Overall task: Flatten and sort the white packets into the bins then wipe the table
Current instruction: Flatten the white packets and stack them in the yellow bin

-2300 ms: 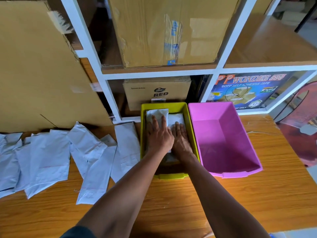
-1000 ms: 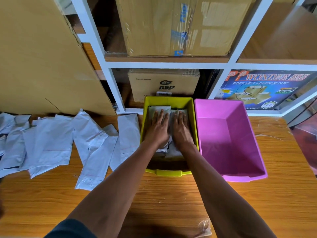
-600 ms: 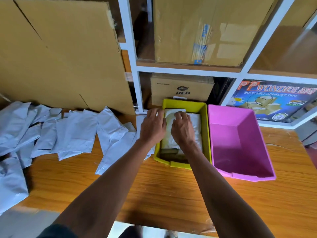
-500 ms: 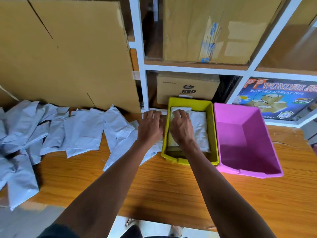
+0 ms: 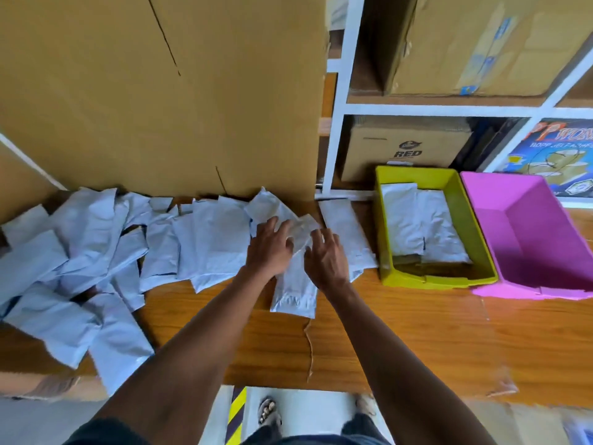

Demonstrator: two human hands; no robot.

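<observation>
Under the hands: one white packet (image 5: 293, 284) lies flat-ish on the wooden table (image 5: 401, 332); its near end pokes out toward the person, past both wrists
Left hand (image 5: 268, 248): fingers spread and loose, lying on the top part of that packet; it does not seem to be gripping anything
Right hand (image 5: 325, 261): just beside the left one, fingers a little bent over the packet's right edge; I cannot tell if it pinches the edge or only touches it
Step now: I think this is the start of picking or pressing the next packet; nothing is lifted yet
How to do it well: press with flat palms from the middle out to the ends, so air and creases go out; keep both hands on the one packet, so the packet next to it (image 5: 345, 232) does not slide along; lift it by two edges so it stays flat
Where the rest are: a big pile of packets (image 5: 96, 252) spreads out to the left of the left hand, many lying on each other
Yellow bin (image 5: 433, 281): to the right of the right hand, near but not touching; two flat packets (image 5: 417, 229) lie inside, side by side
Pink bin (image 5: 529, 284): further right, touching the yellow one; I see no packets in it
Still to do: most packets are not sorted; wiping comes later
</observation>
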